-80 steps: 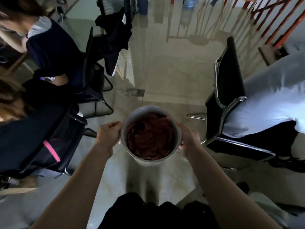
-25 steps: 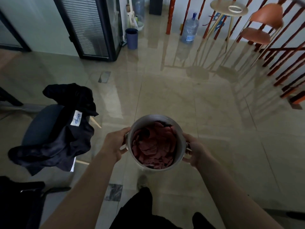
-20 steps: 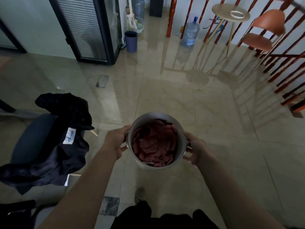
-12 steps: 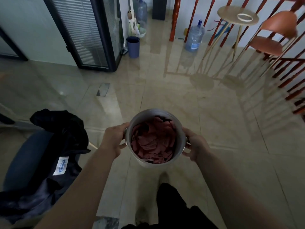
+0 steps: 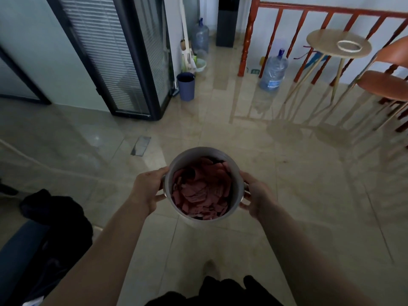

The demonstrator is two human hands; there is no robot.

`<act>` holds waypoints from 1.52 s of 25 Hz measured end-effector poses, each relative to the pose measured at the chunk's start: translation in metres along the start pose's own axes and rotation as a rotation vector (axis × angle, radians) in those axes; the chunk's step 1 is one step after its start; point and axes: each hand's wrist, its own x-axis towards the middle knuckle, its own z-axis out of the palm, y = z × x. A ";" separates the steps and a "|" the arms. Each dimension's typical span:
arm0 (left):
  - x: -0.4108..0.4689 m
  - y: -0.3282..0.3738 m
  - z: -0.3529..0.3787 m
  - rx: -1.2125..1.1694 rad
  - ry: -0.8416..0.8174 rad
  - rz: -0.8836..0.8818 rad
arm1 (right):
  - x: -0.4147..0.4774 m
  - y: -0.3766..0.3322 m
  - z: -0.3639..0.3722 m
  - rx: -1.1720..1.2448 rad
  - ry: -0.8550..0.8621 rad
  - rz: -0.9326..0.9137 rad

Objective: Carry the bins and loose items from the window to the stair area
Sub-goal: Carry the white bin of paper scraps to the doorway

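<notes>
Both hands on the metal pot, held out over the glossy tiled floor: left hand and right hand each wrapped around a side handle. Pink scraps fill it. Ahead, a red railing, a water jug, a round stool, a blue bin.

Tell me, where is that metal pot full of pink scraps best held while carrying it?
Probably as now: the pot is upright, open-topped and round, so the left hand and right hand clasp it from opposite sides near the rim, where small side handles seem to sit. That keeps it level.
</notes>
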 end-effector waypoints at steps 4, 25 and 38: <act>0.045 0.031 0.028 -0.028 0.033 -0.005 | 0.046 -0.047 0.014 -0.024 -0.019 0.000; 0.404 0.244 0.130 -0.068 -0.063 -0.156 | 0.331 -0.312 0.197 -0.163 0.017 0.040; 0.599 0.372 0.221 0.018 0.058 -0.163 | 0.541 -0.471 0.279 -0.269 -0.123 0.091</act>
